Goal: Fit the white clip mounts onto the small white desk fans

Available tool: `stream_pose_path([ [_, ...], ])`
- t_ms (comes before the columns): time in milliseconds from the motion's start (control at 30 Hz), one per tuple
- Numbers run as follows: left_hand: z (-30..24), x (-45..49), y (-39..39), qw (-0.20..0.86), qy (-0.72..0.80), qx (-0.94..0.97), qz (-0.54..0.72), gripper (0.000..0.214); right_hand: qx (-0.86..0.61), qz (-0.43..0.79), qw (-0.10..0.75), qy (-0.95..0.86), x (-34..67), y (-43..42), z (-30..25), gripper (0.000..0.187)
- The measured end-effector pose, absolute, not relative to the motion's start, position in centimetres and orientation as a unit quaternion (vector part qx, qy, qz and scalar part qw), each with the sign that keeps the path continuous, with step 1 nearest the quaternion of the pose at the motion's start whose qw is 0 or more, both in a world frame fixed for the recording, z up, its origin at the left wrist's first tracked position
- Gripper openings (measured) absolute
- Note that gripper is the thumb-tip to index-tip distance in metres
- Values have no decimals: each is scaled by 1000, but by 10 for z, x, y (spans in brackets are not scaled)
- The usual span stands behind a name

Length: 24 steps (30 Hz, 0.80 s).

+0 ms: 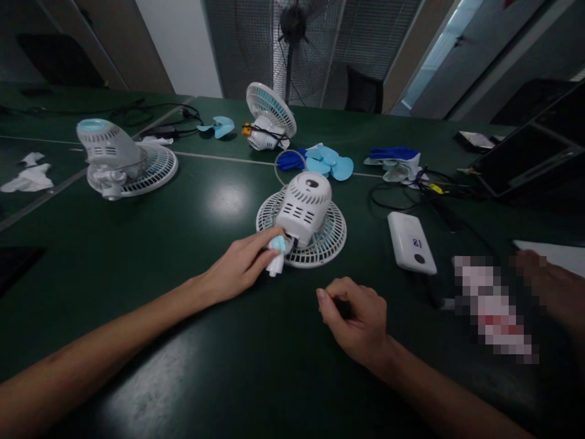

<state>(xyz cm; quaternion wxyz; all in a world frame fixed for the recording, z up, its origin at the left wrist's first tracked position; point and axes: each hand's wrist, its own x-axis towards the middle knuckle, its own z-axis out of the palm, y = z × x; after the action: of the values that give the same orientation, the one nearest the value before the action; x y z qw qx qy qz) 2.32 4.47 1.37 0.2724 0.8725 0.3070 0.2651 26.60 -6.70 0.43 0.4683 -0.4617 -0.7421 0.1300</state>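
Note:
A small white fan (304, 207) lies face down on its round grille, its slotted motor housing pointing up. My left hand (242, 262) pinches a short white and light-blue piece (276, 256) at the housing's near end, between thumb and fingers. Whether that piece is joined to the fan I cannot tell. My right hand (356, 317) hovers or rests just right of the fan, apart from it, fingers curled in toward the thumb. The inside of that hand is hidden. Behind the fan lie a light-blue fan blade (329, 161) and a blue glove (292, 160).
Two more white fans stand at the left (114, 152) and back (269, 119). Another blue blade (222, 127), gloves (395, 160), a white power bank (411, 242) and cables lie about the green table (192, 366). Another person's hand (553, 283) is at the right edge, near a blurred-out object.

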Motion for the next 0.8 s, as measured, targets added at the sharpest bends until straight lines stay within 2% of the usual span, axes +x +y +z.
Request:
stream_pose_path([
  [200, 3, -4, 117, 163, 430, 837, 298, 45, -437, 134, 464, -759, 266, -68, 3, 18],
  [367, -10, -21, 196, 77, 497, 781, 371, 51, -427, 143, 468, -760, 266, -68, 3, 17],
  [467, -17, -26, 224, 55, 515, 759, 396, 57, -423, 142, 473, -760, 266, -67, 5, 17],
  [667, -15, -30, 225, 66, 531, 758, 373, 51, -421, 137, 468, -765, 265, -67, 6, 17],
  [800, 5, -64, 197, -66, 557, 741, 369, 51, -431, 130, 467, -761, 265, -66, 5, 18],
])
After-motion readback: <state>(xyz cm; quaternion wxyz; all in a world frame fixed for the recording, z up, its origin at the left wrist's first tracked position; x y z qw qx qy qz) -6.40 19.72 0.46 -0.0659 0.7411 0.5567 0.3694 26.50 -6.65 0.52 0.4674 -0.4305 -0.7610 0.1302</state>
